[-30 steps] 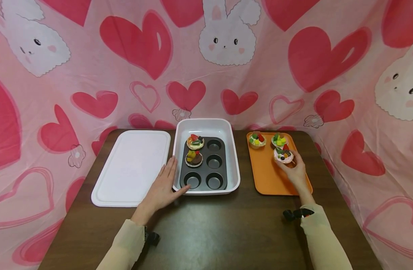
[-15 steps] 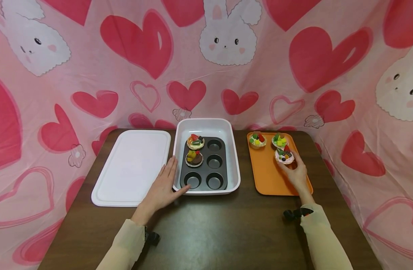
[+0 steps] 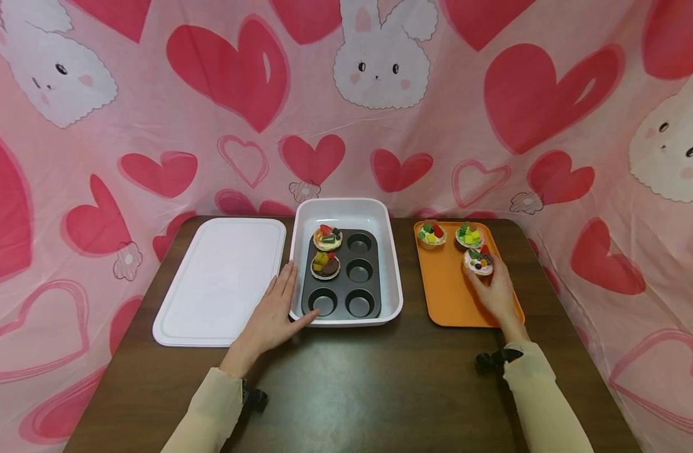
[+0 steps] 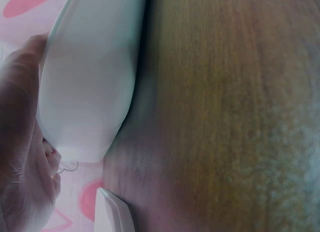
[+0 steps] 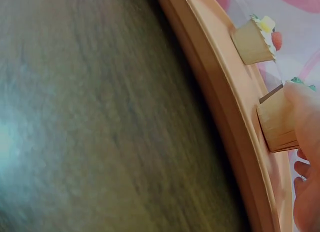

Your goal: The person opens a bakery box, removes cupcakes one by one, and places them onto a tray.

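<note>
My right hand (image 3: 496, 292) pinches a fruit-topped cupcake (image 3: 478, 263) with pale pink cream and dark berries over the orange tray (image 3: 451, 302). In the right wrist view the cupcake's beige cup (image 5: 276, 123) sits close at the tray surface, thumb along its side. My left hand (image 3: 274, 314) lies with straight fingers along the left rim of a white deep pan (image 3: 396, 277), thumb across its front corner. Inside the pan is a dark muffin tin (image 3: 342, 283). Two of its left cups hold a fruit-topped cupcake (image 3: 327, 239) and a chocolate cupcake (image 3: 326, 266).
Two more fruit cupcakes stand at the back of the orange tray, one at its left corner (image 3: 432, 234) and a yellow-and-green-topped one (image 3: 469, 236) behind my right hand. A white board (image 3: 222, 283) lies left of the pan on the dark wooden table (image 3: 358, 390).
My right hand and its cupcake have shifted very slightly right and toward me, a little away from the cupcake behind. My left hand has stayed on the pan.
</note>
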`<state>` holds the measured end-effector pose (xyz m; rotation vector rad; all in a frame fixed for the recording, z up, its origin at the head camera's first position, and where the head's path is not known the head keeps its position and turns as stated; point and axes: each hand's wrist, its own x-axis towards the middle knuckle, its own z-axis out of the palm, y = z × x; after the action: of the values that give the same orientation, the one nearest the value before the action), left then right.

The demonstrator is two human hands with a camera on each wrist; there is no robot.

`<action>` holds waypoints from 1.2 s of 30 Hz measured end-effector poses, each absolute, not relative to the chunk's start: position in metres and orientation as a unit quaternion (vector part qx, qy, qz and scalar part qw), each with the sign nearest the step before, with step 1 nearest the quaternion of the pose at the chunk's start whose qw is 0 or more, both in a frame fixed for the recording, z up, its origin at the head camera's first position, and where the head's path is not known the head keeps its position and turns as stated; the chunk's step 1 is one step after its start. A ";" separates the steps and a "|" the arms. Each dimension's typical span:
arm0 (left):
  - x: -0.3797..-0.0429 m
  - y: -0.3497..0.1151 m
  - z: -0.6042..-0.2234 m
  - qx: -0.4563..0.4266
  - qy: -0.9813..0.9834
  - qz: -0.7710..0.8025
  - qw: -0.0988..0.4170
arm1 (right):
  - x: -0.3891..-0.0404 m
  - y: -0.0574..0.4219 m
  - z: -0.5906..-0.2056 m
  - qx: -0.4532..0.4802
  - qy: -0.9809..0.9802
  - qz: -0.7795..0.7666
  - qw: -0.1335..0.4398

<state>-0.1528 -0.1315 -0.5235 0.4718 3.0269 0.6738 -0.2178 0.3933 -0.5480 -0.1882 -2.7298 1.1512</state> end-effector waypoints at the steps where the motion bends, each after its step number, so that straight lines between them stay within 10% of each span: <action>1: -0.153 -0.132 -0.524 0.150 0.965 0.214 0.003 | -0.218 0.394 -0.548 -0.054 -0.920 0.379 0.087; 36: -0.152 -0.132 -0.522 0.154 0.965 0.211 0.005 | -0.212 0.412 -0.545 -0.001 -0.971 0.236 0.044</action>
<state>-0.1521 -0.1324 -0.5220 0.4807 3.0226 0.6622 -0.2119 0.4116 -0.5452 -0.0027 -2.9679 0.7224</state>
